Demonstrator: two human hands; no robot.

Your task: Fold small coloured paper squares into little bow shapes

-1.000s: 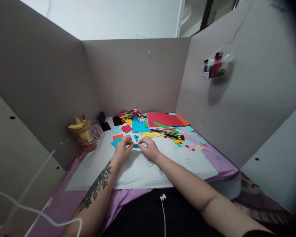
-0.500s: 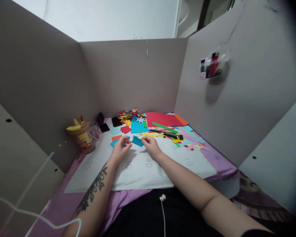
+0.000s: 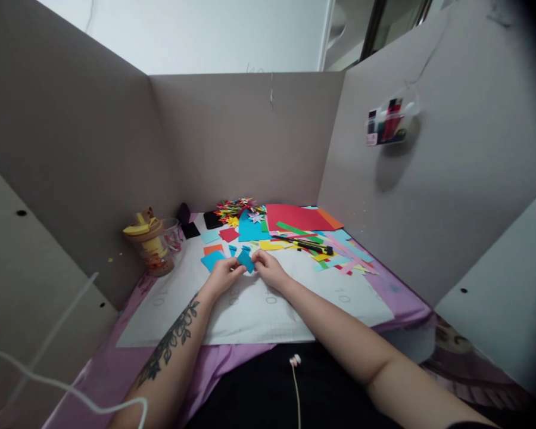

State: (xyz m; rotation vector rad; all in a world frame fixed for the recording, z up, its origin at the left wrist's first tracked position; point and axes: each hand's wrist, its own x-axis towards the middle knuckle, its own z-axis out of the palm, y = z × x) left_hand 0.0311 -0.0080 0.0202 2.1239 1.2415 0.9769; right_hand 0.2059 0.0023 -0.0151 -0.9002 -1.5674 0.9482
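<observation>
One blue piece of paper [image 3: 245, 260] is pinched between the thumb and fingers of the left hand [image 3: 226, 273] and the right hand [image 3: 269, 267], over the white sheet [image 3: 254, 322]. Two small blue bits [image 3: 233, 250] are laid just beyond it. A blue scrap [image 3: 211, 260] and an orange scrap [image 3: 213, 249] are placed near the left hand. Farther right, a yellow-and-black cutter [image 3: 313, 247] is laid among paper strips [image 3: 339, 260]. At the back, paper stars [image 3: 237, 207] are heaped near a red sheet [image 3: 299, 217].
</observation>
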